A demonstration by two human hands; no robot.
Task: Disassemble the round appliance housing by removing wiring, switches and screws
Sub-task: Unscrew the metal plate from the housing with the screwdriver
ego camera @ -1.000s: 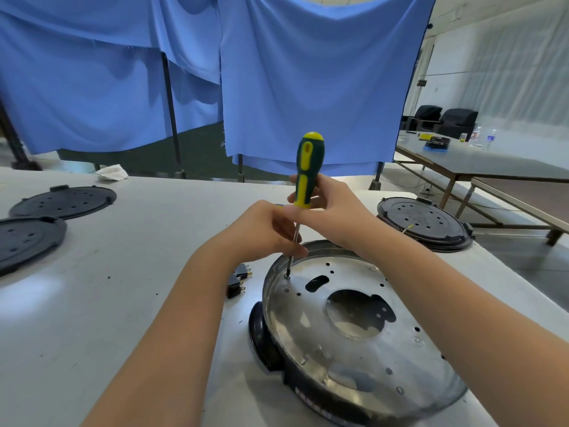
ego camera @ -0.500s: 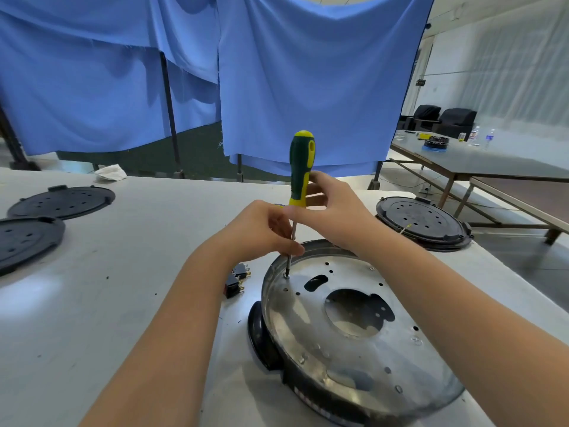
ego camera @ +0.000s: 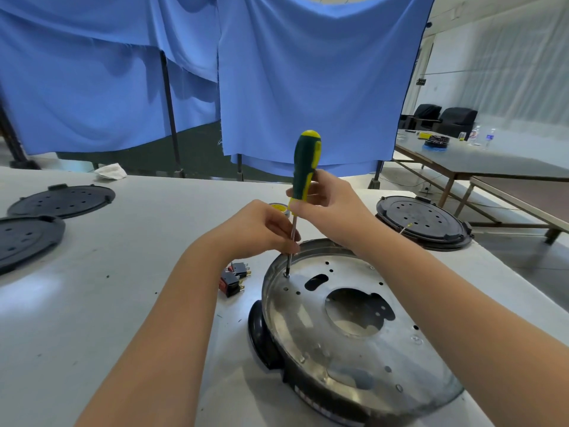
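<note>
At the middle of the white table [ego camera: 92, 303], the right hand [ego camera: 332, 208] is closed around the lower part of a green and yellow screwdriver [ego camera: 303, 167], which stands almost upright. The left hand [ego camera: 258, 229] pinches the metal shaft with its fingertips, just below the handle. The tip rests on a screw [ego camera: 287, 275] near the far left rim of the round appliance housing [ego camera: 354, 328], a shiny metal plate in a black shell lying near the table's front edge. Just beside the housing, on its left, lie two small black switches [ego camera: 234, 278]. Black round covers [ego camera: 61, 200] lie far left, and another one [ego camera: 423, 220] lies at the right.
</note>
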